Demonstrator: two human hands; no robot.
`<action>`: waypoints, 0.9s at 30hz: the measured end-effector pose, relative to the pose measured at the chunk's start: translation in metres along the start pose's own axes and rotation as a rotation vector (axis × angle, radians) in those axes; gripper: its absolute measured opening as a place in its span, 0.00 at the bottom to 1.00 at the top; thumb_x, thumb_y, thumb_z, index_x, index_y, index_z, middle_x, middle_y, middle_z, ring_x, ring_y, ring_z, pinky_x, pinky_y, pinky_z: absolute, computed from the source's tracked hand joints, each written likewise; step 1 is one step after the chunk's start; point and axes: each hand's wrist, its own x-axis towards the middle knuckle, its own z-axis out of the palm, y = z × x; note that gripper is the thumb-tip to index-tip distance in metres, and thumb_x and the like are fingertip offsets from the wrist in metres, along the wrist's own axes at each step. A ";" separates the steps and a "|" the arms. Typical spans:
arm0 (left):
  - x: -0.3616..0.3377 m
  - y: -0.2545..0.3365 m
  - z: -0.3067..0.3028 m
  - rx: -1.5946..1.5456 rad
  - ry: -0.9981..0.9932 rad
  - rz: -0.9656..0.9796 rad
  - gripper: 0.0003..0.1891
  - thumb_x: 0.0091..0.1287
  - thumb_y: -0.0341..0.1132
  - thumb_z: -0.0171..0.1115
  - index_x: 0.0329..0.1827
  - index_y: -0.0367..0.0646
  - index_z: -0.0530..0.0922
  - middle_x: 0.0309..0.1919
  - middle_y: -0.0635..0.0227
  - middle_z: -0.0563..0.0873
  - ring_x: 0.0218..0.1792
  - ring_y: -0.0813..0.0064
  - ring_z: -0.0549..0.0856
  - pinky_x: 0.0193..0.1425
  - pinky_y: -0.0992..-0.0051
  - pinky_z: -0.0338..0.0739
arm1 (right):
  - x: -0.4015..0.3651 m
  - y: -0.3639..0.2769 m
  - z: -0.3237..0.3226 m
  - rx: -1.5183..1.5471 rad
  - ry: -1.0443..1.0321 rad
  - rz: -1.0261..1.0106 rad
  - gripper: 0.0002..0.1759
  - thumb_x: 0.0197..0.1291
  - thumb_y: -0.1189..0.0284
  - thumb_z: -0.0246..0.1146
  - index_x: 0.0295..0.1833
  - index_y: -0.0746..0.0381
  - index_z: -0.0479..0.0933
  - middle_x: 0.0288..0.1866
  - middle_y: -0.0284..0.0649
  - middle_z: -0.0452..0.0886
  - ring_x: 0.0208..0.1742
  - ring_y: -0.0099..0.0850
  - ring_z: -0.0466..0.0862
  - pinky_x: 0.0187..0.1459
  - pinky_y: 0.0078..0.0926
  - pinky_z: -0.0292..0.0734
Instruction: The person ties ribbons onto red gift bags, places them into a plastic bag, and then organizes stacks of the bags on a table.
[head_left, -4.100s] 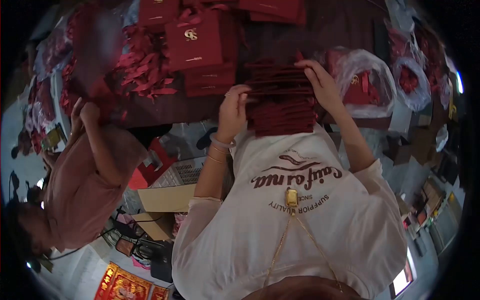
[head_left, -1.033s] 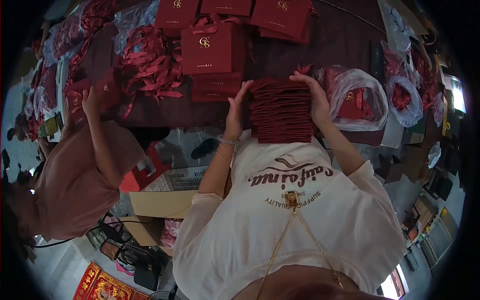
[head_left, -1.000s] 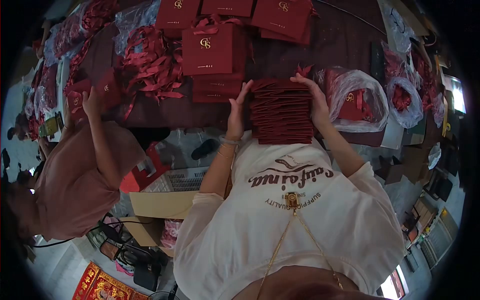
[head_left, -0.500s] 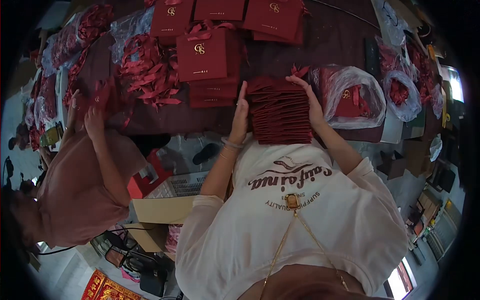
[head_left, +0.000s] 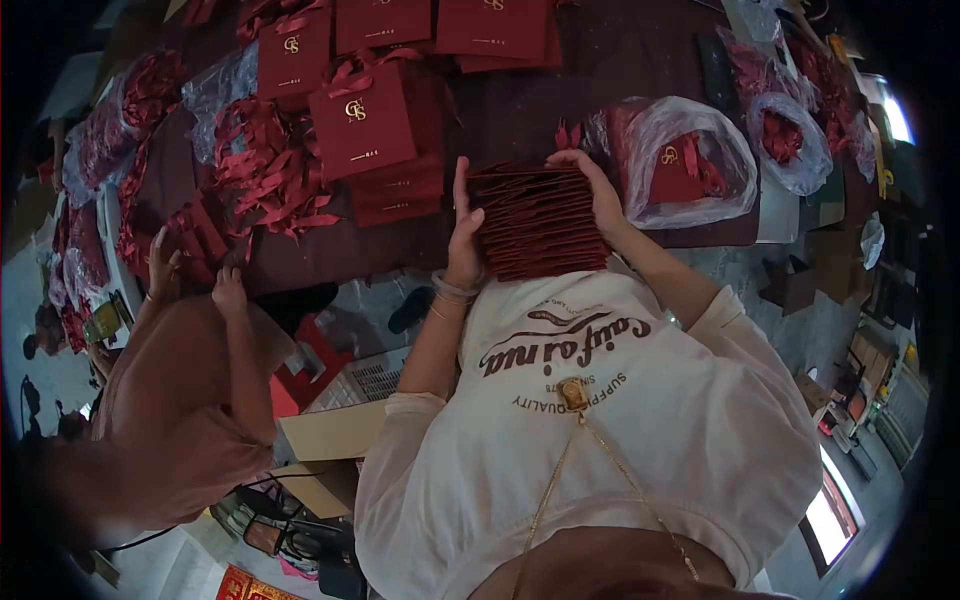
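A stack of dark red paper gift bags stands between my two hands at the table's near edge, its many folded edges facing me. My left hand presses along the left side, fingers pointing up and thumb against the stack. On the other side, my right hand wraps the upper right corner, fingertips curled over the far edge. Left of the stack lies a pile of flat red gift bags with gold lettering and ribbon handles. To the right, a clear plastic bag holds more red gift bags.
A heap of red ribbons lies left of the bag pile. At far left, a co-worker's hands handle a red item. More gift bags lie at the back. Another plastic bag with red contents sits at right. Cardboard boxes stand below.
The view has shifted, so most table items appear further left. My hands stay on both sides of the stack. The co-worker's hands have moved lower, one nearer the table's edge.
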 end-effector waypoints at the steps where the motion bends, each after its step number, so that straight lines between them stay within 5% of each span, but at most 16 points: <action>1: 0.000 -0.001 -0.002 -0.046 0.022 -0.004 0.33 0.72 0.48 0.39 0.74 0.46 0.41 0.73 0.66 0.47 0.72 0.68 0.51 0.74 0.70 0.44 | -0.001 -0.004 -0.001 0.079 -0.049 0.044 0.31 0.70 0.49 0.35 0.59 0.63 0.66 0.55 0.40 0.72 0.57 0.28 0.71 0.61 0.26 0.62; 3: 0.001 0.010 0.009 0.105 0.078 -0.089 0.31 0.73 0.55 0.26 0.74 0.49 0.40 0.73 0.71 0.47 0.71 0.71 0.53 0.73 0.69 0.50 | -0.006 -0.010 -0.003 0.162 -0.085 0.088 0.32 0.69 0.48 0.36 0.63 0.63 0.63 0.60 0.41 0.69 0.61 0.31 0.68 0.64 0.28 0.59; 8: 0.007 -0.015 -0.009 0.077 0.068 -0.057 0.31 0.73 0.54 0.27 0.74 0.48 0.40 0.73 0.70 0.48 0.71 0.71 0.52 0.73 0.70 0.48 | -0.014 -0.019 0.008 0.059 -0.090 -0.031 0.38 0.68 0.44 0.31 0.73 0.59 0.47 0.74 0.40 0.49 0.73 0.32 0.51 0.72 0.29 0.42; 9: 0.009 -0.015 -0.002 0.103 0.121 -0.035 0.32 0.73 0.54 0.27 0.74 0.48 0.40 0.73 0.70 0.47 0.71 0.71 0.51 0.74 0.70 0.47 | -0.004 -0.051 0.007 0.765 0.102 0.509 0.38 0.68 0.44 0.31 0.73 0.59 0.47 0.75 0.39 0.47 0.74 0.31 0.48 0.72 0.29 0.41; 10: 0.012 -0.008 0.005 0.133 0.174 -0.013 0.32 0.74 0.54 0.28 0.74 0.47 0.40 0.73 0.70 0.47 0.72 0.71 0.51 0.74 0.70 0.46 | -0.005 -0.039 0.008 0.771 0.105 0.509 0.38 0.68 0.44 0.31 0.73 0.59 0.47 0.75 0.39 0.47 0.74 0.31 0.48 0.72 0.29 0.41; 11: 0.018 0.002 0.011 0.136 0.172 -0.015 0.32 0.74 0.54 0.28 0.74 0.47 0.40 0.73 0.70 0.47 0.72 0.71 0.51 0.74 0.70 0.46 | -0.006 -0.017 0.010 0.413 0.050 0.230 0.37 0.68 0.45 0.32 0.73 0.59 0.47 0.74 0.39 0.47 0.74 0.31 0.48 0.72 0.29 0.41; 12: 0.026 0.019 0.024 -0.036 0.374 -0.249 0.32 0.73 0.54 0.29 0.74 0.47 0.40 0.73 0.70 0.46 0.72 0.70 0.50 0.74 0.70 0.45 | -0.007 -0.004 0.010 0.050 -0.005 -0.045 0.37 0.68 0.45 0.33 0.73 0.59 0.47 0.74 0.39 0.48 0.74 0.31 0.47 0.72 0.29 0.40; 13: 0.031 0.030 0.030 -0.210 0.573 -0.484 0.33 0.73 0.54 0.31 0.74 0.47 0.39 0.74 0.70 0.45 0.72 0.70 0.49 0.74 0.70 0.44 | -0.007 -0.002 0.010 0.054 -0.004 -0.047 0.37 0.68 0.45 0.33 0.73 0.59 0.47 0.74 0.39 0.48 0.74 0.31 0.47 0.72 0.29 0.40; 14: 0.029 0.028 0.027 -0.205 0.569 -0.484 0.33 0.73 0.54 0.31 0.74 0.47 0.39 0.74 0.70 0.45 0.72 0.70 0.49 0.74 0.70 0.44 | -0.008 0.000 0.010 0.068 -0.021 -0.054 0.36 0.69 0.46 0.34 0.73 0.59 0.47 0.74 0.39 0.48 0.74 0.31 0.48 0.71 0.29 0.41; 19: 0.001 -0.005 -0.009 -0.076 -0.054 0.010 0.33 0.73 0.51 0.37 0.74 0.47 0.39 0.73 0.64 0.46 0.72 0.70 0.47 0.74 0.68 0.41 | -0.002 -0.002 0.011 0.116 -0.008 -0.047 0.34 0.69 0.47 0.37 0.72 0.58 0.50 0.71 0.39 0.54 0.71 0.31 0.54 0.70 0.29 0.45; 23: 0.005 -0.019 -0.018 -0.051 0.113 -0.083 0.28 0.73 0.51 0.37 0.69 0.42 0.56 0.66 0.61 0.60 0.70 0.68 0.53 0.73 0.68 0.46 | -0.003 0.004 0.002 0.080 -0.054 -0.005 0.31 0.70 0.50 0.37 0.68 0.60 0.58 0.60 0.39 0.65 0.61 0.28 0.66 0.64 0.26 0.57; 26: 0.005 -0.032 -0.012 0.410 0.199 0.098 0.23 0.73 0.50 0.36 0.46 0.38 0.71 0.49 0.61 0.69 0.64 0.65 0.64 0.67 0.70 0.55 | -0.010 0.010 0.002 0.105 -0.036 0.003 0.29 0.70 0.52 0.38 0.65 0.62 0.61 0.54 0.39 0.68 0.55 0.26 0.69 0.61 0.24 0.61; 27: 0.002 -0.038 -0.020 0.412 0.200 0.098 0.23 0.73 0.50 0.36 0.46 0.38 0.71 0.49 0.61 0.69 0.64 0.65 0.64 0.67 0.70 0.55 | -0.014 0.009 0.001 0.160 -0.014 0.030 0.28 0.70 0.52 0.38 0.64 0.62 0.62 0.52 0.38 0.70 0.53 0.26 0.70 0.59 0.24 0.62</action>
